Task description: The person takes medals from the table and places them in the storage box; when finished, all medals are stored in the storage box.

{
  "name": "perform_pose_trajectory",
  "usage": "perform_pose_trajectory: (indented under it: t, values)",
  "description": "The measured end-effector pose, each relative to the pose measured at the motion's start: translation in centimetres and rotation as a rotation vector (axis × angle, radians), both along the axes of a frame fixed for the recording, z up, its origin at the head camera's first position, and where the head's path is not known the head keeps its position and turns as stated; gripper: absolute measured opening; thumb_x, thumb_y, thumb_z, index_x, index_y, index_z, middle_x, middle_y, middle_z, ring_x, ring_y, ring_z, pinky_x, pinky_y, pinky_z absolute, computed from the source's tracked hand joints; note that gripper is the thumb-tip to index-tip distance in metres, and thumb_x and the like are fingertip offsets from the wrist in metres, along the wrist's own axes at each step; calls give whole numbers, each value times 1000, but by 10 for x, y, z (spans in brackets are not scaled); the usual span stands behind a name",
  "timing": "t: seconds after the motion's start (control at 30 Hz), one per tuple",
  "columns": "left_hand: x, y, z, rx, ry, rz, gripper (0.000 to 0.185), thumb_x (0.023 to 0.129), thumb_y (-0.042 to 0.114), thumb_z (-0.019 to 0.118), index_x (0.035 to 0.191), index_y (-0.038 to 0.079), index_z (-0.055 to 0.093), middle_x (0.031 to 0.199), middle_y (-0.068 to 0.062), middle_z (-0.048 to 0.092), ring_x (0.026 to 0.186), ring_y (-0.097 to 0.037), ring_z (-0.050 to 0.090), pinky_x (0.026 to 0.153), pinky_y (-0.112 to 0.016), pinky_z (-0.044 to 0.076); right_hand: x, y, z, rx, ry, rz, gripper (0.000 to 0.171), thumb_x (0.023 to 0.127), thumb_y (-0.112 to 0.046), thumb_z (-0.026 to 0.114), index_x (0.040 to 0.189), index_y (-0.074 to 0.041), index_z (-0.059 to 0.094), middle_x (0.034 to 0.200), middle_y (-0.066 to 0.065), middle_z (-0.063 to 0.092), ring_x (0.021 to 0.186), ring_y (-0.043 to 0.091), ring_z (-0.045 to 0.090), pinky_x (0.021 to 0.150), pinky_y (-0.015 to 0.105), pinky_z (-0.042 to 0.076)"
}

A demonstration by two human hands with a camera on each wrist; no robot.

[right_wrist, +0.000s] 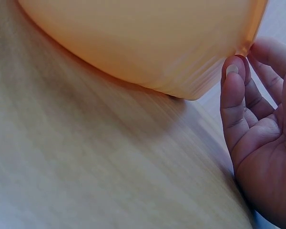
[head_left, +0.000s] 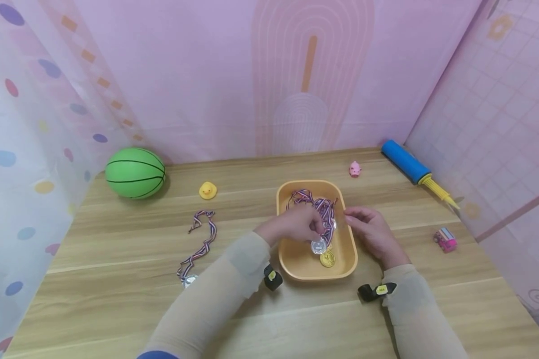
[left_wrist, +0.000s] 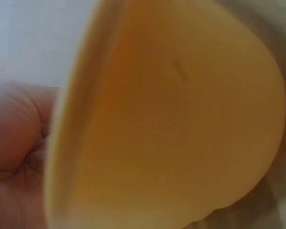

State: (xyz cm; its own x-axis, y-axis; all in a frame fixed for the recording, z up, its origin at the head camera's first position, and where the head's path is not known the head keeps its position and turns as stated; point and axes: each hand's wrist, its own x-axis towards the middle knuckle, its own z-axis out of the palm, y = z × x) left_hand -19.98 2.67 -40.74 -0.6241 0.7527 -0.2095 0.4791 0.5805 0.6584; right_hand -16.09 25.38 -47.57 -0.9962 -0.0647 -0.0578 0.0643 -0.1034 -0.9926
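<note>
An orange plastic basin [head_left: 296, 273] stands on the table, holding tangled striped ribbons, a silver medal [head_left: 318, 246] and a gold medal [head_left: 327, 258]. Reaching over its left side, my left hand [head_left: 302, 223] pinches the ribbon close to the silver medal. The left wrist view is filled by the basin's wall [left_wrist: 171, 124], which hides those fingertips. At the right rim, my right hand [head_left: 374, 232] holds the edge between thumb and fingers; the right wrist view shows the thumb [right_wrist: 234, 90] against it. Another silver medal [head_left: 190, 281] lies on the table with its ribbon [head_left: 202, 249] stretched out.
A green ball [head_left: 135, 173] and a yellow rubber duck [head_left: 207, 190] stand at the back left. Toward the back right are a pink pig toy [head_left: 355, 169] and a blue hand pump [head_left: 406, 162]. A small pink toy [head_left: 445, 240] lies near the right edge.
</note>
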Motion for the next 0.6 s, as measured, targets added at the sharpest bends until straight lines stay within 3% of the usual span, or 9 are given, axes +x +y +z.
perform_pose_trajectory:
  t: [0.6]
  values:
    - [8,3,-8,-45,-130,-25,11,79,5,77,80,13,69,73,3,66,65,-13,63,60,-23,53,1,-1,0,14,-11,-14,29,90,-7,66,113,9,60,104,7,64,98,18,58,84,26,52]
